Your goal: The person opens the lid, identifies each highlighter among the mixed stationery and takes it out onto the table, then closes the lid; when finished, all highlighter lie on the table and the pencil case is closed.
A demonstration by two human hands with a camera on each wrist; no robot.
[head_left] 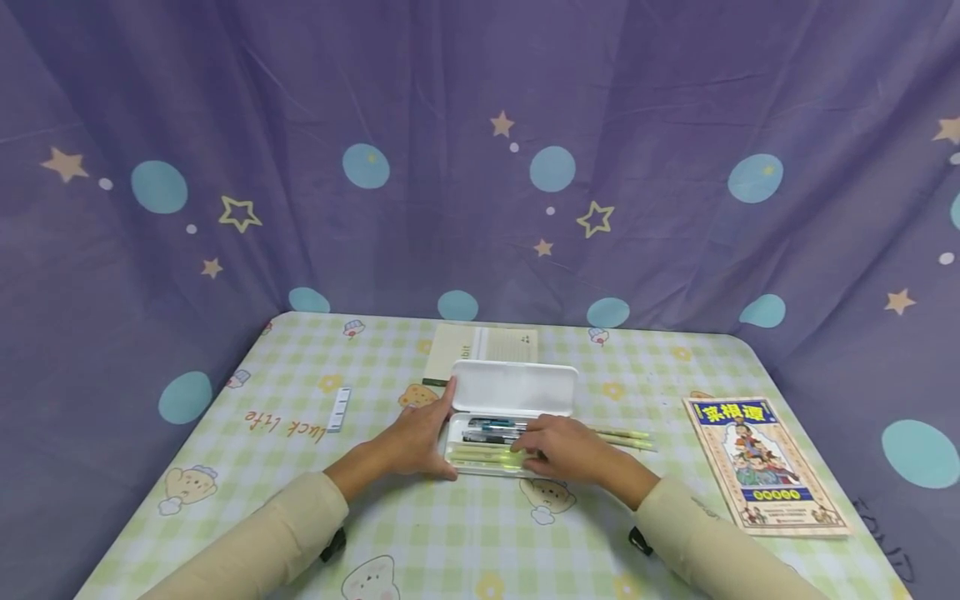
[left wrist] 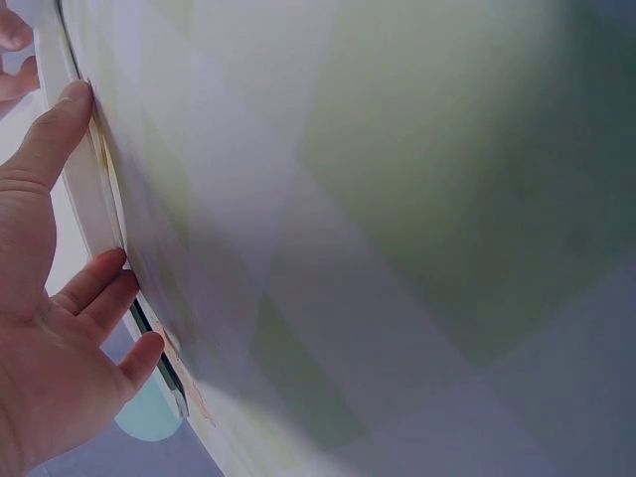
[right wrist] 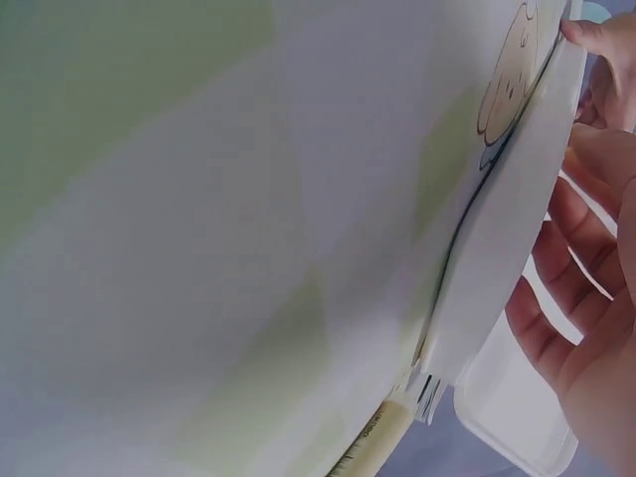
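A white pencil case (head_left: 517, 388) lies open on the table, its lid tipped back. Dark-bodied pens (head_left: 495, 429) and pale yellow-green pens (head_left: 480, 455) lie inside it. My left hand (head_left: 416, 437) holds the left end, thumb at the front corner and index finger up by the lid. In the left wrist view, the left fingertips (left wrist: 124, 256) touch the case's edge. My right hand (head_left: 562, 450) reaches over the case's right part, fingers bent down among the pens. The right fingertips are hidden behind the case wall (right wrist: 497, 258), so I cannot tell whether they pinch a pen.
More pens (head_left: 626, 438) lie just right of the case. A cream notebook (head_left: 442, 350) lies behind the lid. An illustrated book (head_left: 765, 467) is at the right, and a small white-and-blue strip (head_left: 340, 410) at the left. Behind the table hangs a purple curtain (head_left: 465, 83).
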